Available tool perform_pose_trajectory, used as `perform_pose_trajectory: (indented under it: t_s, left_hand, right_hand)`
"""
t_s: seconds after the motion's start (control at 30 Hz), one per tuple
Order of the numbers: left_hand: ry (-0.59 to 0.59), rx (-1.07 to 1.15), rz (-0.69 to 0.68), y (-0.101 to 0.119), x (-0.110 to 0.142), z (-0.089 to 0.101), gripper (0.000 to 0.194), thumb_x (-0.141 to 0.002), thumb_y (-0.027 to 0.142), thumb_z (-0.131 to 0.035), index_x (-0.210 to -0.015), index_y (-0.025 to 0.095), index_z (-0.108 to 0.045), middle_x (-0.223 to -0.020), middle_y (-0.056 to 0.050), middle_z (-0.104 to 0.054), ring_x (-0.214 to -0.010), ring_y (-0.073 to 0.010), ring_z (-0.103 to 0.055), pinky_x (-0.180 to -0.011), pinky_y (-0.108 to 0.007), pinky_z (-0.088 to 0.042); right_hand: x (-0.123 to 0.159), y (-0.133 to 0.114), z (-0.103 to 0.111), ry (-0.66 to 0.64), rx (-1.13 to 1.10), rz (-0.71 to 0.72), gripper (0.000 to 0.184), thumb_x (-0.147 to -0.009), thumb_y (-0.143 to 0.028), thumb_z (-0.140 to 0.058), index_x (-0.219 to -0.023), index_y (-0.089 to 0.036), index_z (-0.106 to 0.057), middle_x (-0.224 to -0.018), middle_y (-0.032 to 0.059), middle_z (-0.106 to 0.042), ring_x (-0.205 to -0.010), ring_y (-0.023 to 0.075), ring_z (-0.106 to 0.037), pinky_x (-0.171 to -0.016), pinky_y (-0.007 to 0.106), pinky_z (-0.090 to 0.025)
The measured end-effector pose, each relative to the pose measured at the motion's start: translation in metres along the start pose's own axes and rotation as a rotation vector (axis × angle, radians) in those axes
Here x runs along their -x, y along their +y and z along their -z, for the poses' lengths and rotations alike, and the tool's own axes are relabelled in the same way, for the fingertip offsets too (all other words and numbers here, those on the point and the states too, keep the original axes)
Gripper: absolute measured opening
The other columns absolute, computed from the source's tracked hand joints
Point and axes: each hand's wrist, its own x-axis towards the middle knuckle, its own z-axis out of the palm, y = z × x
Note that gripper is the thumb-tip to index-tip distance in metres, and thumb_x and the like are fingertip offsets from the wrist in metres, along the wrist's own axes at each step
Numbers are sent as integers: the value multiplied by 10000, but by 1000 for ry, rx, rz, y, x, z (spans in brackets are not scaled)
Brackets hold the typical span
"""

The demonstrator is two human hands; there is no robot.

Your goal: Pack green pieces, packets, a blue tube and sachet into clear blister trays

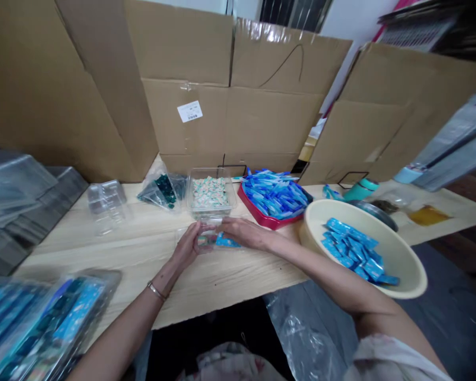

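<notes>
A shallow clear plastic tray (208, 244) lies on the table in front of me, with a blue printed packet (227, 241) in its right part. My left hand (188, 246) grips the tray's left end, thumb and fingers closed on it. My right hand (244, 233) reaches over the tray from the right, fingers bent together above the packet; what they pinch is hidden. Just behind stands a clear box (210, 194) full of small white and green pieces. A red tray (264, 218) heaped with blue sticks is behind my right hand.
At right, a cream basin (414, 278) holds blue packets. A bag of dark green pieces (164, 190) and clear empty trays (107, 198) lie at back left. Filled packs (55, 317) are stacked at front left. Cardboard sheets (190, 47) wall the table's back.
</notes>
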Motion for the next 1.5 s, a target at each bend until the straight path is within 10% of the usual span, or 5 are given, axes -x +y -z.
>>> perform_pose_trajectory:
  t_s: [0.3, 0.7, 0.9, 1.1, 1.5]
  left_hand:
    - [25, 59, 16, 4, 2, -3, 289, -812, 410, -574, -972, 170, -545, -1151, -129, -629, -776, -204, -662, -542, -322, -562]
    - [118, 11, 75, 3, -1, 3, 375, -785, 488, -576, -1015, 194, -546, -1132, -100, -642, -798, -193, -657, -537, -267, -519]
    - [131, -13, 141, 5, 0, 0, 377, -794, 513, -547, -1011, 205, -534, -1187, -91, -612, -815, -190, -643, -537, -266, -501]
    - [164, -12, 135, 3, -2, -1, 378, -782, 520, -558, -988, 205, -532, -1161, -95, -624, -794, -197, -641, -527, -261, -488]
    - [166, 21, 153, 8, 1, -8, 372, -751, 502, -602, -958, 201, -534, -1112, -88, -649, -741, -175, -647, -526, -268, -499]
  right_hand:
    - [6, 63, 36, 218, 269, -368, 253, -911, -251, -436, -884, -134, -659, -828, 92, -667, -771, 184, -609, -682, 260, -419]
    - [-8, 216, 37, 80, 391, -782, 278, -755, -124, -566, -1017, -144, -657, -1006, 78, -667, -933, 193, -589, -815, 250, -428]
    - [-32, 229, 15, 189, 450, -821, 386, -863, -303, -491, -1203, -122, -528, -1219, 152, -520, -1109, 226, -496, -900, 298, -411]
    - [-62, 219, 7, 186, 501, -919, 371, -839, -111, -453, -1206, -86, -499, -1191, 220, -505, -1107, 276, -499, -825, 340, -461]
    - [-88, 238, 48, -62, 347, -520, 406, -757, -13, -481, -1086, -182, -650, -1156, 61, -647, -1068, 160, -583, -890, 205, -426]
